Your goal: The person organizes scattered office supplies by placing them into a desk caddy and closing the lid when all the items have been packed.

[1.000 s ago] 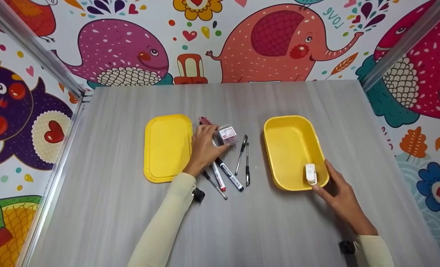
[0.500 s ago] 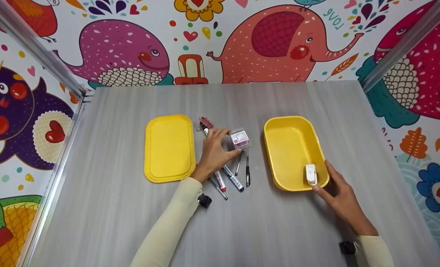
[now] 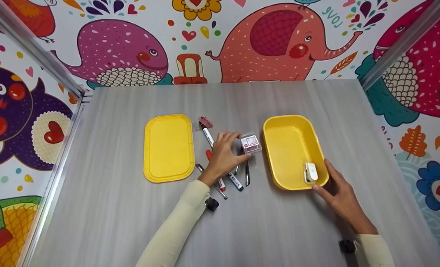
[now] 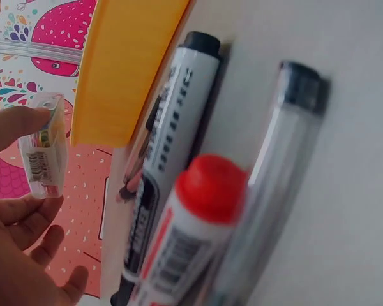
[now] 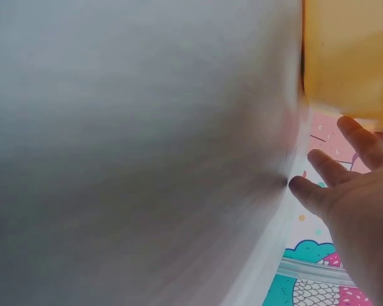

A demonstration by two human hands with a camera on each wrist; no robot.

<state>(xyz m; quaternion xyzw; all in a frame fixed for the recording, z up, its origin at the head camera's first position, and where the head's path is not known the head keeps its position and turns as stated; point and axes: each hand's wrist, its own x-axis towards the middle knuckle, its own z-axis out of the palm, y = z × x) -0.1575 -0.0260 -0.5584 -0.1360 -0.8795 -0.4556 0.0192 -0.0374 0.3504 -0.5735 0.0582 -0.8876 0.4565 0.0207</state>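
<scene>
Pinching a clear plastic box [image 3: 251, 144] — left hand [image 3: 224, 155]; right hand [image 3: 339, 193], splayed, touches rounded tub [image 3: 287, 150].

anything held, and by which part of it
The left hand pinches a small clear box by opposite ends. The right hand touches the yellow tub at its near right corner.

Small clear white-labelled box [image 3: 251, 143] being held just right of the frame's centre — yellow round-cornered tub [image 3: 287, 150] standing upright and open near it, farther right, its length running up the frame
</scene>
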